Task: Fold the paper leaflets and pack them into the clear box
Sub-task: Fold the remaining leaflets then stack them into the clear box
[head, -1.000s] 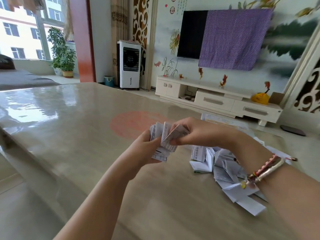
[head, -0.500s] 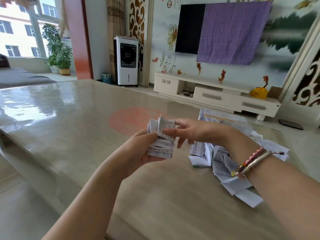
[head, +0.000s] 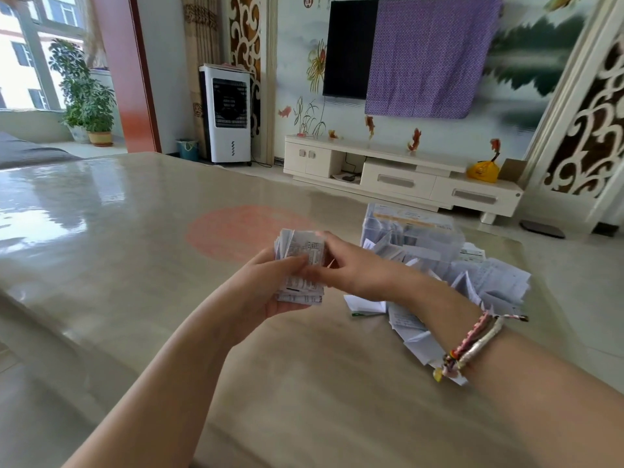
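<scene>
A: Leaflets, folded, one stack [head: 300,265] held above the table [head: 101,231], mid-scene. Room around it?
B: Plenty. Bare tabletop left and near; the table's left edge runs down toward the near left corner. Right side crowded: loose pile of leaflets [head: 486,285] on the table, clear box [head: 415,231] just behind it, far right.
A: Counts?
B: One held stack, one loose pile, sheets in each too many and too blurred to count. One box, papers already inside. Two hands. Two or three bracelets [head: 472,346] on the right wrist, can't separate them.
A: Grip?
B: Left hand [head: 266,292] wraps the stack from its near-left side, thumb across the front, fingers behind. Right hand [head: 354,268] pinches the stack's right edge, one fingertip on the top corner.
A: Stack versus the grip?
B: Upright between both hands, top sticking out above the left thumb, bottom edge near the left palm. Well left of the box, apart from the pile.
</scene>
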Available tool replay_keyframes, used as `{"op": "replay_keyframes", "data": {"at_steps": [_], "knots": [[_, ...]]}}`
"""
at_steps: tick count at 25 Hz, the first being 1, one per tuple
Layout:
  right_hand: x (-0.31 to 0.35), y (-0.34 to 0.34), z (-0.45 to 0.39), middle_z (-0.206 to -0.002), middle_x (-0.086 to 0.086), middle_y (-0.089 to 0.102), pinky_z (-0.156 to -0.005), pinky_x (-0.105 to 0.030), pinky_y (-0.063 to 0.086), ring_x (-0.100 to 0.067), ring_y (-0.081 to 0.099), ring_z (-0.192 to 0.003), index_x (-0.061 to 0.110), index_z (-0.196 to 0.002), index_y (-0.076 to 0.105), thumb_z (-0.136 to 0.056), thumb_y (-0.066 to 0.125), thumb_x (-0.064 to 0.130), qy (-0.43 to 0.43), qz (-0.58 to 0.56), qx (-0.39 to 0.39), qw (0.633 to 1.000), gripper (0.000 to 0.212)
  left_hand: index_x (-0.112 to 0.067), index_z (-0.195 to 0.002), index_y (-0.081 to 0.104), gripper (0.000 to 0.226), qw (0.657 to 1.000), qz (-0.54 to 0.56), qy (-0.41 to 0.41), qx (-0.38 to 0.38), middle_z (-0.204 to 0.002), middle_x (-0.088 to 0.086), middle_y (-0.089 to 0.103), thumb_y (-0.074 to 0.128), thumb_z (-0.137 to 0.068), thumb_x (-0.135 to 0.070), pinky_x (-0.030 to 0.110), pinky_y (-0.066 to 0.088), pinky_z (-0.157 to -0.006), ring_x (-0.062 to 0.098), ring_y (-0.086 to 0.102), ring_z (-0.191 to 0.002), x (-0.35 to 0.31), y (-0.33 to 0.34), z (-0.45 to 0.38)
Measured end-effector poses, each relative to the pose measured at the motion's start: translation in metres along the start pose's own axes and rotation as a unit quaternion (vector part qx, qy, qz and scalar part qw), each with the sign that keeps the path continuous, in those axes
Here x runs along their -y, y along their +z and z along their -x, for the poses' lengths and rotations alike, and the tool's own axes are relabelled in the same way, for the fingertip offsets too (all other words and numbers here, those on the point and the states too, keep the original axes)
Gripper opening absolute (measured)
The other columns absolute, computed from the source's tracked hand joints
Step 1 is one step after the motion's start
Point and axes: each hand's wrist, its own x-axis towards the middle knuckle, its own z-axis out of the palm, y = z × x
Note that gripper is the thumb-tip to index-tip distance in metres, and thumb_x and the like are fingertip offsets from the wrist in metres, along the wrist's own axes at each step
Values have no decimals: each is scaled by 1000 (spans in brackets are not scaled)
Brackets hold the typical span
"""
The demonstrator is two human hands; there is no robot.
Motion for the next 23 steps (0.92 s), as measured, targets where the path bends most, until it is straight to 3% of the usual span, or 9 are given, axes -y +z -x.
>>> {"op": "replay_keyframes", "data": {"at_steps": [3, 6, 8, 10, 14, 17, 20, 21, 23], "knots": [[0, -18, 11, -118, 5, 60, -89, -25, 48, -8, 58, -107, 27, -146, 24, -74, 69, 54, 40, 28, -29, 998, 90, -3, -122, 57, 28, 999, 31, -23, -27, -101, 19, 67, 50, -98, -14, 42, 58, -77, 28, 67, -86, 0, -1, -3], [-6, -43, 15, -124, 4, 53, -99, -32, 39, -17, 43, -121, 29, -136, 44, -81, 70, 43, 56, 237, -106, 964, 62, 1, -123, 53, 29, 995, 22, -35, -86, -98, 16, 64, 50, -98, -13, 36, 57, -68, 25, 65, -78, 2, -5, -8], [-9, -52, 14, -133, 3, 47, -104, -37, 27, -20, 29, -128, 32, -127, 53, -82, 70, 38, 76, 366, -74, 925, 48, 3, -123, 53, 29, 994, 20, -43, -95, -101, 18, 64, 50, -98, -12, 36, 57, -65, 25, 64, -77, 4, -5, -10], [-10, -53, 13, -138, 2, 43, -106, -38, 23, -21, 23, -132, 32, -121, 57, -81, 69, 44, 107, 386, -31, 916, 45, 3, -123, 52, 29, 994, 20, -47, -101, -98, 18, 64, 51, -98, -12, 37, 57, -62, 26, 64, -75, 4, -4, -12], [-16, -43, 12, -137, 2, 42, -101, -36, 23, -20, 25, -130, 27, -105, 58, -82, 67, 46, 91, 426, -66, 898, 32, 2, -124, 51, 30, 993, 12, -47, -111, -96, 16, 63, 51, -98, -14, 38, 58, -63, 26, 64, -75, 6, -3, -15], [-12, -46, 16, -120, 0, 56, -93, -31, 33, -18, 42, -119, 24, -94, 61, -85, 68, 35, 74, 319, -100, 940, 16, 1, -122, 51, 28, 992, 9, -51, -111, -91, 15, 63, 50, -99, -13, 38, 58, -60, 26, 64, -73, 6, 2, -14], [7, -54, 27, -89, 1, 67, -64, -14, 44, -7, 63, -79, 12, -93, 65, -85, 70, 21, 49, 60, -160, 984, 13, 0, -122, 51, 27, 992, 1, -51, -111, -89, 14, 63, 50, -99, -13, 38, 58, -62, 25, 64, -72, 6, 4, -12], [13, -52, 31, -87, -1, 70, -61, -10, 45, -2, 65, -72, 9, -93, 65, -86, 70, 17, 18, -6, -182, 983, 12, 0, -122, 51, 27, 993, -5, -53, -105, -92, 15, 64, 50, -98, -14, 39, 58, -63, 25, 64, -73, 6, 4, -11], [21, -38, 33, -87, -3, 72, -70, -12, 51, -3, 67, -76, 7, -92, 66, -86, 69, 11, -60, -45, -197, 978, 9, -1, -123, 51, 29, 994, -13, -59, -87, -100, 19, 64, 52, -98, -15, 40, 59, -66, 27, 65, -76, 7, 5, -8]]}}
